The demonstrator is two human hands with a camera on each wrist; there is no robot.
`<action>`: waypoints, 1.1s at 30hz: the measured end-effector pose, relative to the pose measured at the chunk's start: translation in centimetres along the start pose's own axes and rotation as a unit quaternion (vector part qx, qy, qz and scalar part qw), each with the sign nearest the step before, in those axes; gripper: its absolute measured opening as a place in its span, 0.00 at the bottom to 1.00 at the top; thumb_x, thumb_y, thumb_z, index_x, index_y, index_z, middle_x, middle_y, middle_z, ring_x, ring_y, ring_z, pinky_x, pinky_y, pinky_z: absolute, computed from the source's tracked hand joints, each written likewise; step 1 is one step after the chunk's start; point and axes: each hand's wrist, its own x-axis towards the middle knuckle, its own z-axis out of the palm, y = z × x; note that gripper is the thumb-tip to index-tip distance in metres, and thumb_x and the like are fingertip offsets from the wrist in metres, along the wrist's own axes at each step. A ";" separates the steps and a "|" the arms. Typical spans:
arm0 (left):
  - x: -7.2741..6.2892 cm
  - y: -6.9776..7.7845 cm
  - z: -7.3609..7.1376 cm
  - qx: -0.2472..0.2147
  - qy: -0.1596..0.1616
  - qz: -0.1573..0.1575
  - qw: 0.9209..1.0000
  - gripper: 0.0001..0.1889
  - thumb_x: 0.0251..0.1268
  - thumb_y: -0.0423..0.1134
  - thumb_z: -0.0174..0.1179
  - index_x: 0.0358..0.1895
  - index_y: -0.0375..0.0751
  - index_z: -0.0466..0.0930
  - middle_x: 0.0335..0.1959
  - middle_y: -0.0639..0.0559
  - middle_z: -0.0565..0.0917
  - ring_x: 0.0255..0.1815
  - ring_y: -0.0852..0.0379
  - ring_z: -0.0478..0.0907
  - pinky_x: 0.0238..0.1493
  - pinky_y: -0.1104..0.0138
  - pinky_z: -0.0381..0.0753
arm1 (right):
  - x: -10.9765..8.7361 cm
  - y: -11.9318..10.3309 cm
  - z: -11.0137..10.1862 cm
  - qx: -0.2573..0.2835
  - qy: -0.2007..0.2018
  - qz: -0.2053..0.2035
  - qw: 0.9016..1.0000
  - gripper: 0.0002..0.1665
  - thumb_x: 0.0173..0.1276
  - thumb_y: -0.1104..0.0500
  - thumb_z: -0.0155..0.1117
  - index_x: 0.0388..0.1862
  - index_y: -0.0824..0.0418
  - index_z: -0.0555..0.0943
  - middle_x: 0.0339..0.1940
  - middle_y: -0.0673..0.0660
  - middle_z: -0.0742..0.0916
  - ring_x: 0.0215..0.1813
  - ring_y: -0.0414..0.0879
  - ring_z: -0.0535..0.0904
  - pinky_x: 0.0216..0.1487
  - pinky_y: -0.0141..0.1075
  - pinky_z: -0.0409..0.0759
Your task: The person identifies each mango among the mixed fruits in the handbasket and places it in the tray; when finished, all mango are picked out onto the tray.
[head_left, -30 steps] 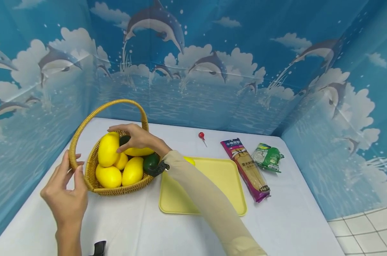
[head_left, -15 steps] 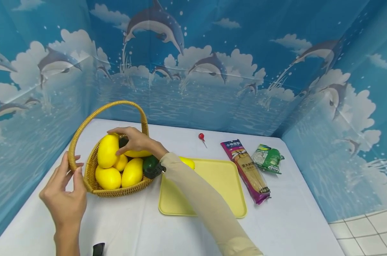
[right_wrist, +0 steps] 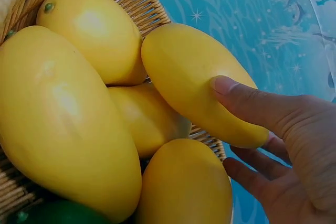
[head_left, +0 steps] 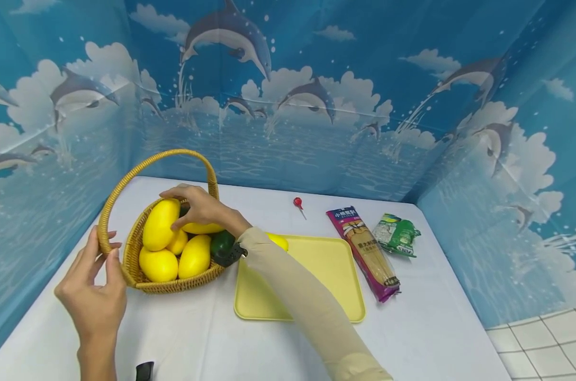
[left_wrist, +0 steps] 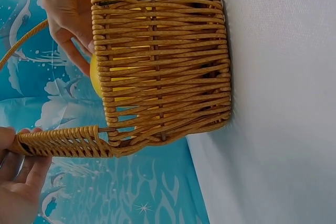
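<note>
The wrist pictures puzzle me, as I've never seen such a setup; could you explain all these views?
There is no machine here: a person works with two bare hands. The head picture comes from a camera worn on the head, looking forward and down. The other two come from a camera on each wrist; the left one appears turned sideways. The left hand holds the handle of a wicker basket. The right hand grips a yellow fruit there, among other yellow fruits and dark green fruit. Also on the white surface are a yellow tray partly behind the sleeve, a purple packet, a green packet and a small red-topped thing.
</note>
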 end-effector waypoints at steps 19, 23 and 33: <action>-0.2 -0.1 0.2 -0.028 0.021 -0.004 0.999 0.34 0.71 0.19 0.64 0.76 0.49 0.76 0.58 0.35 0.89 0.55 0.72 0.85 0.61 0.78 0.83 | -1.2 -1.2 -0.5 -0.075 -0.051 -0.020 0.996 0.32 0.70 0.61 0.79 0.71 0.65 0.81 0.68 0.60 0.85 0.66 0.47 0.82 0.67 0.22 0.79; -0.2 0.1 0.2 -0.019 0.016 -0.003 1.000 0.34 0.72 0.20 0.64 0.77 0.49 0.75 0.59 0.36 0.89 0.56 0.72 0.84 0.62 0.78 0.83 | -1.8 -1.5 -0.7 -0.073 -0.038 -0.014 0.997 0.32 0.69 0.61 0.80 0.70 0.65 0.82 0.67 0.59 0.87 0.66 0.46 0.83 0.67 0.22 0.79; -0.2 0.0 0.6 -0.035 0.044 -0.009 0.998 0.34 0.68 0.17 0.64 0.73 0.49 0.79 0.57 0.35 0.89 0.53 0.73 0.85 0.61 0.78 0.83 | -4.4 -2.3 -2.5 -0.042 -0.003 -0.029 0.999 0.33 0.66 0.62 0.82 0.68 0.67 0.82 0.65 0.61 0.87 0.66 0.49 0.84 0.67 0.23 0.80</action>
